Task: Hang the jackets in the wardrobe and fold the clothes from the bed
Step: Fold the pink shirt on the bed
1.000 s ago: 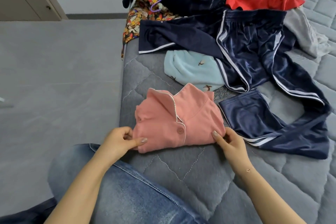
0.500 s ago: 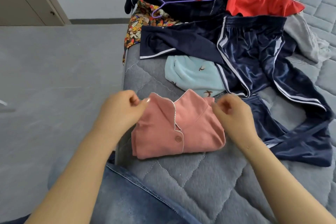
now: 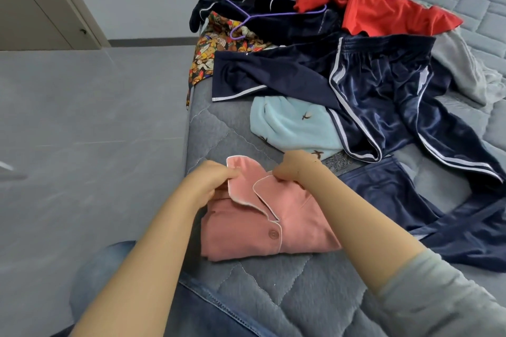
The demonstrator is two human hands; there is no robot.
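I have just one view, a wide-angle camera worn on the head, looking forward and down over both forearms onto the bed point(image 3: 287, 287). It sits close above the near corner of the mattress, where the hands point(image 3: 210, 180) meet. Toward the top of the frame the clothes pile point(image 3: 323, 22) lies farther off; the floor point(image 3: 82, 131) fills the left side, and straight lines bow near the edges.

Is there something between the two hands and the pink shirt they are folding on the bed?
Nothing visible. The left hand pinches one collar flap of the pink shirt and the right hand pinches the other, so both already touch it directly.
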